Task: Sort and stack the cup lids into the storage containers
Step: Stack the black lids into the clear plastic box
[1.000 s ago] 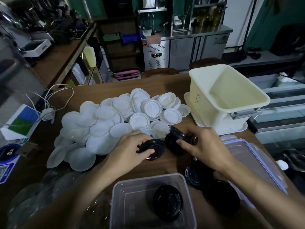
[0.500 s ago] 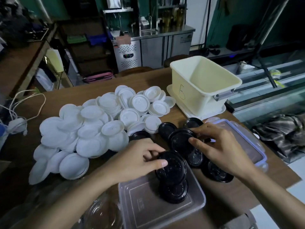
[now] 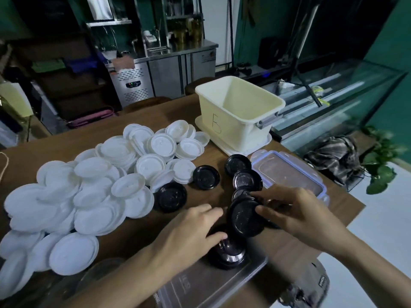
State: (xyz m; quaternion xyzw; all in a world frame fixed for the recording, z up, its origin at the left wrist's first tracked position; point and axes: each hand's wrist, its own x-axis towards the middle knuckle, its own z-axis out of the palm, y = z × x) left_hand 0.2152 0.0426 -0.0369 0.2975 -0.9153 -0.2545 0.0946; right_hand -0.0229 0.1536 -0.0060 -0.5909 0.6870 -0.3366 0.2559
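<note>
A large heap of white cup lids point(image 3: 93, 192) covers the left of the wooden table. Several black lids point(image 3: 205, 177) lie loose to the right of it. My right hand point(image 3: 295, 215) pinches a tilted black lid point(image 3: 243, 220) by its rim, just above a short stack of black lids point(image 3: 229, 255) in the clear container point(image 3: 200, 287) at the table's near edge. My left hand point(image 3: 193, 230) holds the top of that stack, its thumb on the rim. The stack is partly hidden by both hands.
A cream tub point(image 3: 239, 112) marked with a letter stands on its lid at the back right. A clear lid with blue clips point(image 3: 289, 172) lies by the table's right edge. Clear dome lids point(image 3: 73, 283) lie near left. A steel counter stands beyond.
My left hand has set its black lid down on the stack in the clear container. My right hand has lifted another black lid and brought it over the stack. The camera swung right.
</note>
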